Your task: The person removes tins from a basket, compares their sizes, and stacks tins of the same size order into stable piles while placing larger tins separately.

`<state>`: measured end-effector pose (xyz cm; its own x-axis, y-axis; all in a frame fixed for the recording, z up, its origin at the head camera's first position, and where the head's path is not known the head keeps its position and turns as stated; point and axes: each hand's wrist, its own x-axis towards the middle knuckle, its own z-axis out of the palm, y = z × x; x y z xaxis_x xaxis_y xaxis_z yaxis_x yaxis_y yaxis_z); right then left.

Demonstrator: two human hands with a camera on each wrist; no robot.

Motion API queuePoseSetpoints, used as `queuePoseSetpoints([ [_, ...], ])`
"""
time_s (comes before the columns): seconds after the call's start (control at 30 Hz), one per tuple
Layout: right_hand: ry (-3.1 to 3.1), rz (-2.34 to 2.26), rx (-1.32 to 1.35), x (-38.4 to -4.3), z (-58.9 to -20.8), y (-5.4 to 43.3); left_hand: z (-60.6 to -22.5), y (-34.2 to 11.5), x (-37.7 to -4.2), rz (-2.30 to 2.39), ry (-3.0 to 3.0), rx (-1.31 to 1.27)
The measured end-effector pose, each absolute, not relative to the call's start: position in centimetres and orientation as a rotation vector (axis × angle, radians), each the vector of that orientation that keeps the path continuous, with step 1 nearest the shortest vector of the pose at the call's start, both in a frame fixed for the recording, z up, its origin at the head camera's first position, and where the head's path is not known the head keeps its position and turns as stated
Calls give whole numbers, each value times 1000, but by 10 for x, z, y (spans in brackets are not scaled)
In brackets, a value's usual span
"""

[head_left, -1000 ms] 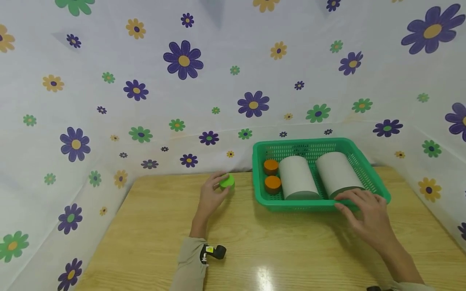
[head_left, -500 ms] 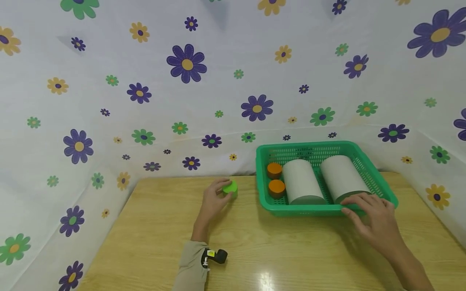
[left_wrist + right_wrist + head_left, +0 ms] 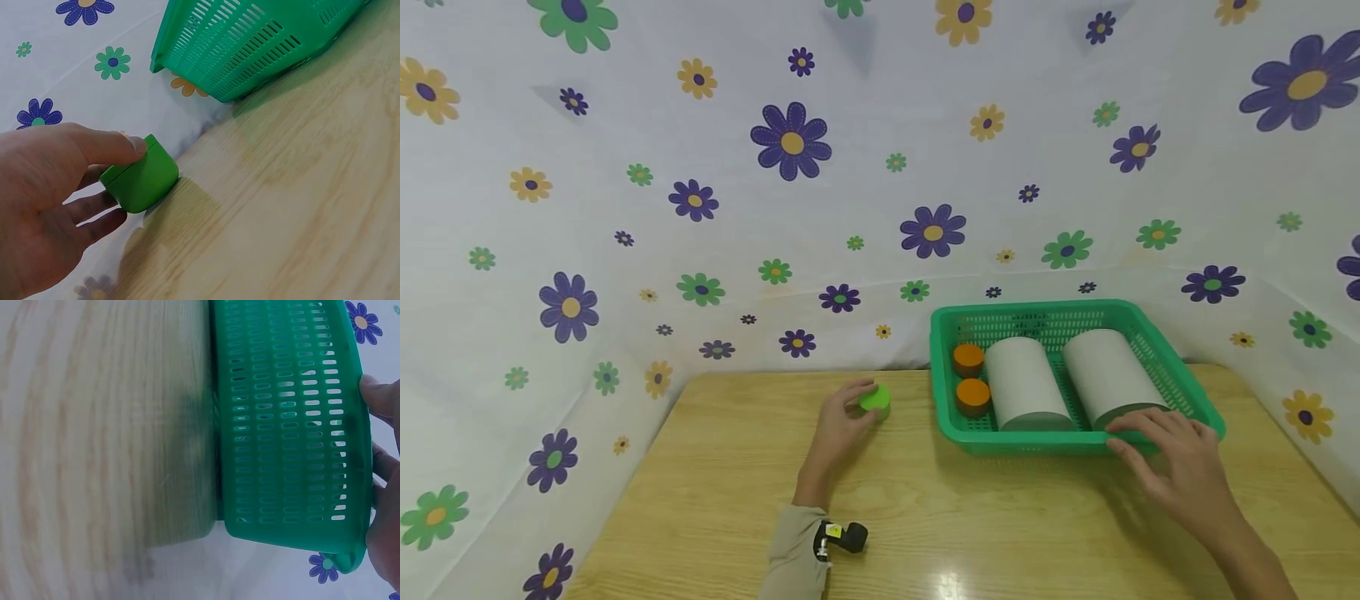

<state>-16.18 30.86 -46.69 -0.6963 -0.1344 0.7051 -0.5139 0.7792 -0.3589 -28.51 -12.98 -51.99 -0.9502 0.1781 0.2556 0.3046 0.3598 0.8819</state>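
In the head view my left hand (image 3: 841,425) pinches a small green round lidded container (image 3: 876,402) on the table, left of the basket. The left wrist view shows the thumb (image 3: 119,147) at the upper edge of the container (image 3: 145,178), near its lid seam, and the other fingers behind and under it. My right hand (image 3: 1183,467) holds the near rim of a green plastic basket (image 3: 1037,443), thumb outside and fingers over the edge. Inside the basket lie two large white cylinders on their sides, a left cylinder (image 3: 1024,379) and a right cylinder (image 3: 1108,371).
Two small orange round containers, a rear one (image 3: 968,358) and a front one (image 3: 973,395), stand along the basket's left wall. The wooden table (image 3: 715,500) meets a white flower-printed cloth (image 3: 737,225) at the back and sides.
The whole scene sits slightly lower and further right in the head view. Both hands keep their holds, and the green container and basket stay in place on the table.
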Motion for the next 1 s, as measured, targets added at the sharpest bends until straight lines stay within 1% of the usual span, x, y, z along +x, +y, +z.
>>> queuePoseSetpoints([
  [0.6,-2313,726,447,-161,-466,309,-519,-132,-285,-1639,-2506,-413],
  [0.77,-2312,724,442,-160,-468,310,-510,-133,-283,-1596,-2505,-415],
  [1.0,-2317,733,436,-159,-466,308,-491,-129,-279,-1409,-2448,-507],
])
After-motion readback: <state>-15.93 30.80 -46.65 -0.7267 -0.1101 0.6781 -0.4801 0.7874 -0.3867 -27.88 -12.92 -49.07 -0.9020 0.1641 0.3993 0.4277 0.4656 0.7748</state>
